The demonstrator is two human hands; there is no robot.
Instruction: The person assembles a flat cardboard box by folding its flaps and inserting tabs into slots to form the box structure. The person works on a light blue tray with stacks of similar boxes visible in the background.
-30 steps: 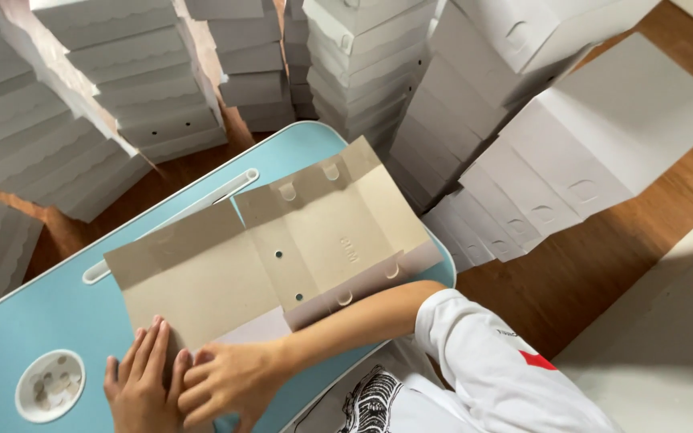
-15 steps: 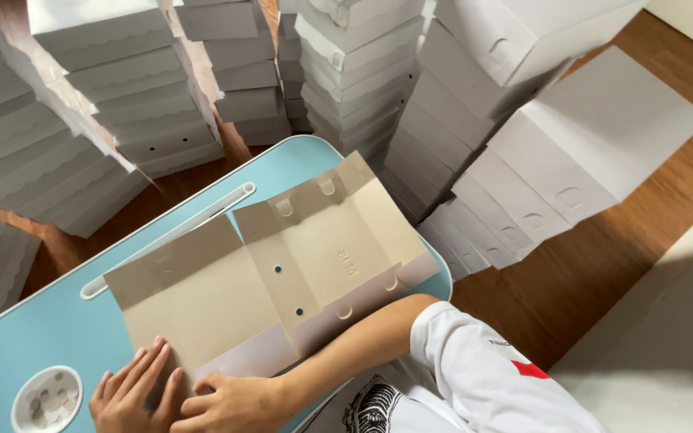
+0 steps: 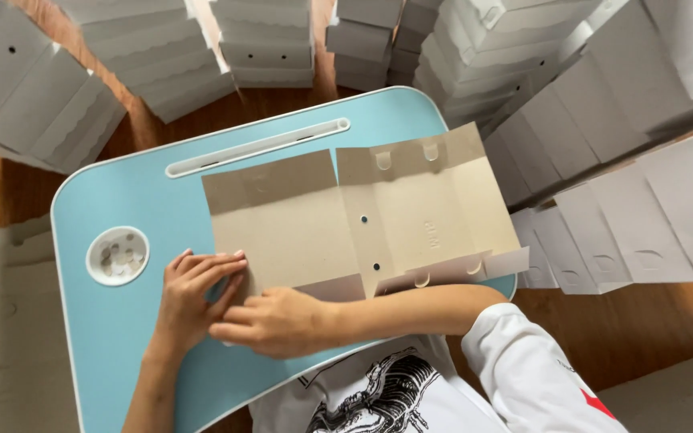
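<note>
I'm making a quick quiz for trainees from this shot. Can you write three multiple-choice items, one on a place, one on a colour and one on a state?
1. Where do both hands press?
A. the cardboard sheet's near left corner
B. its far right edge
C. the round cup recess

2. What colour is the desk top?
A. red
B. light blue
C. black

3. How does the cardboard sheet lie?
A. folded into a closed box
B. rolled up
C. unfolded flat

Answers:
1 A: the left hand and right hand rest on that corner of the cardboard sheet.
2 B: the desk top is light blue.
3 C: the sheet is spread flat, its flaps open.
</note>
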